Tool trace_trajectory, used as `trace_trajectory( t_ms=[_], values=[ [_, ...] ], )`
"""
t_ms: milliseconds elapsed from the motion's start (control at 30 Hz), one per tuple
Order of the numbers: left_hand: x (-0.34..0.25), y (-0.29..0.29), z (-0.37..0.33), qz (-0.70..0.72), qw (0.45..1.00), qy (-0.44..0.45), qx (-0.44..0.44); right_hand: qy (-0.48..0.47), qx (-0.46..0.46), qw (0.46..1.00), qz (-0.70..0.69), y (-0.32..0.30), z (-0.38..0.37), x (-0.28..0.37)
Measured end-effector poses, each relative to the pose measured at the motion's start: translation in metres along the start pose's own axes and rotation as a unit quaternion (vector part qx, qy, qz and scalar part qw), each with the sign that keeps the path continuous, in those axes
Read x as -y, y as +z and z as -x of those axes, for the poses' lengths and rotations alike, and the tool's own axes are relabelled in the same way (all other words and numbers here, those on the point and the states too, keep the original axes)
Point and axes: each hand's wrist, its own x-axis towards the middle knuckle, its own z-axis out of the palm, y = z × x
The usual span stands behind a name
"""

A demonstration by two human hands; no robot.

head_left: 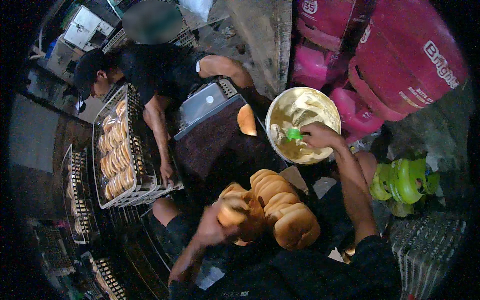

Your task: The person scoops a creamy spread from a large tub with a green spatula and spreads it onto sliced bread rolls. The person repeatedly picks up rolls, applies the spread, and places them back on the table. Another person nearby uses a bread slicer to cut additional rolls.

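Observation:
My left hand [212, 231], smeared by motion, grips a round golden bun [233, 212] over the buns on my lap. Two rows of buns [292, 212] stand packed on edge there, right up against that hand. At the upper right my right hand [320, 136] reaches into a white bucket [269, 125] of pale yellow cream [315, 105]. Its fingers are closed on a small green spreader [294, 134], whose tip is in the cream. One single bun piece [246, 120] lies on the dark brown surface [215, 145] left of the bucket.
A co-worker [160, 65] in black leans over a crate [131, 145] of bagged buns at the left, one hand on its edge. Beside them lies a grey lidded box [207, 102]. Pink gas cylinders [400, 55] stand behind the bucket, green cylinders [405, 181] to its right.

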Motion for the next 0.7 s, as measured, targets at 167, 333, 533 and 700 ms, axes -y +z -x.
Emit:
trace_trajectory(
  t_ms=[167, 333, 533, 700],
  values=[
    [0.004, -0.005, -0.080, 0.450, 0.871, -0.047, -0.189, -0.081, -0.039, 0.993, -0.072, 0.002, 0.009, 0.044],
    [0.019, 0.003, -0.128, 0.637, 0.767, -0.019, -0.080, -0.245, -0.146, 0.958, -0.022, 0.048, -0.009, 0.053],
    [0.069, -0.004, -0.135, 0.572, 0.791, -0.089, -0.197, -0.278, -0.133, 0.936, 0.172, 0.063, -0.016, 0.078],
    [0.063, 0.005, -0.134, 0.577, 0.789, -0.058, -0.202, -0.223, -0.239, 0.913, 0.244, 0.077, -0.013, 0.075]
  ],
)
